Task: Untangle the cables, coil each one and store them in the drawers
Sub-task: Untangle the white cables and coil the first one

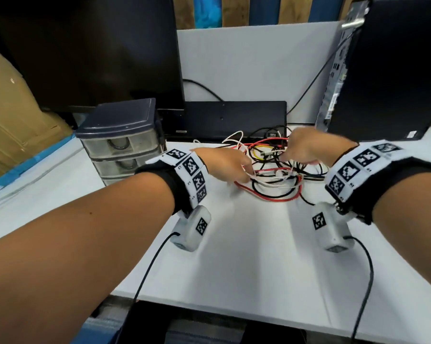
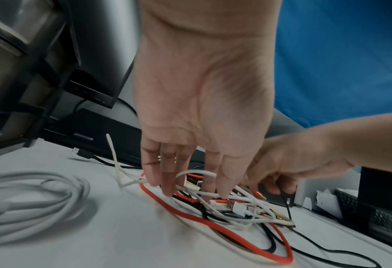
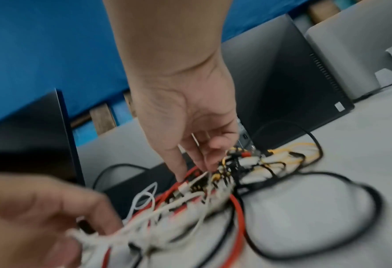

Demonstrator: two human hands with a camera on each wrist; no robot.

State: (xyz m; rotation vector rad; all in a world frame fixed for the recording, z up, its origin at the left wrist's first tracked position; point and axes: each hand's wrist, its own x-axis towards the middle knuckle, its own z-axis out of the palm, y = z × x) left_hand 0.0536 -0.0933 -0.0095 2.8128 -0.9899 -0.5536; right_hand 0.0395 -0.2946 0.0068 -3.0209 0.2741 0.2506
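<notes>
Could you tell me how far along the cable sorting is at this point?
Done: one white cable appears coiled, lying on the table apart from the heap. In hand: the left hand and right hand pick at the tangled pile of red, black, white and yellow cables. Left: separating and coiling these; the small grey plastic drawer unit has its drawers closed.

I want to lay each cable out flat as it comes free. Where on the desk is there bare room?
The near part of the desk, between the two forearms and in front of the cable tangle, is bare. So is the strip left of the drawer unit. It is crowded behind the tangle, by the black box and computer tower.
</notes>
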